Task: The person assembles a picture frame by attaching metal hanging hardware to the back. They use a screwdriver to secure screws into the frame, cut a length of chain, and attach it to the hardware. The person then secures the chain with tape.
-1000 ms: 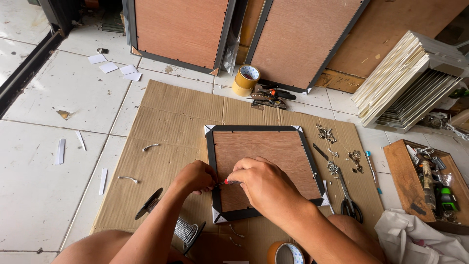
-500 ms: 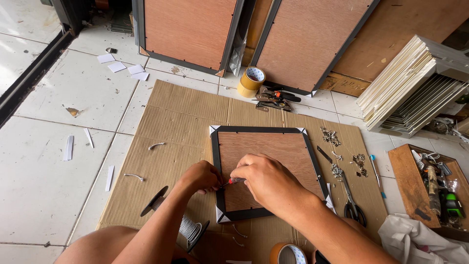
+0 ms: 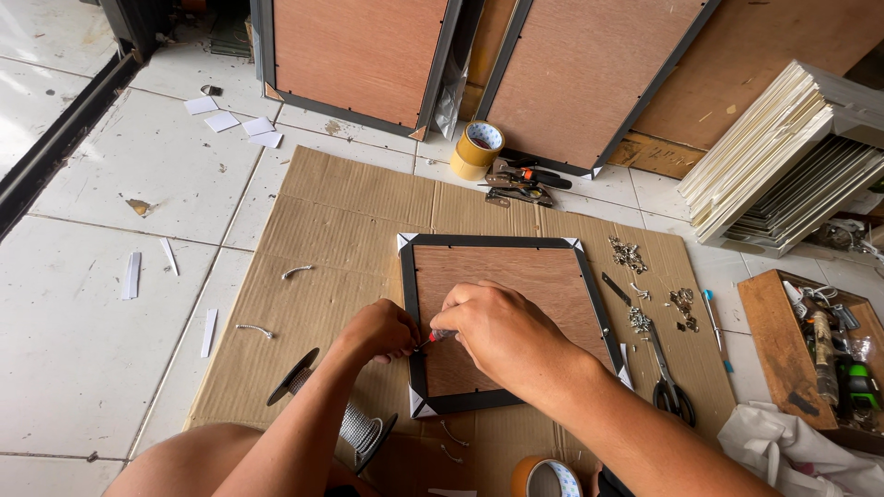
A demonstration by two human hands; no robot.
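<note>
Pinching together at the left rail of the frame, the fingertips of both hands meet over one small spot. The left hand (image 3: 382, 329) curls its fingers shut on something tiny at the rail; what it is cannot be told. The right hand (image 3: 497, 333) closes thumb and fingers on a small red-tipped tool (image 3: 436, 337), whose point is at the same spot.

Under them lies the black rectangular picture frame with a brown wooden backing board (image 3: 502, 322), face down, white corner guards at its corners. It rests near the middle of a flat sheet of brown corrugated cardboard (image 3: 341, 221) spread on the white tiled floor (image 3: 83, 313).

Just near and left of the frame, beside the left forearm, a black spool of silvery wire (image 3: 345, 414) lies on the cardboard. Two short bent pieces of wire (image 3: 276, 299) lie further left. To the right of the frame sit small heaps of silver metal fittings (image 3: 635, 276), and nearer, a pair of black-handled scissors (image 3: 669, 387). A roll of tan packing tape (image 3: 546, 479) shows at the near edge.

Beyond the cardboard's far edge stand a second roll of yellowish tape (image 3: 477, 149) and a black-and-orange hand tool (image 3: 520, 181). Two larger dark-framed boards with brown backs (image 3: 359, 55) lean upright at the far side. At the far right a stack of pale frame mouldings (image 3: 783, 152) lies, with a wooden tray of assorted tools (image 3: 810, 354) nearer on the right.
</note>
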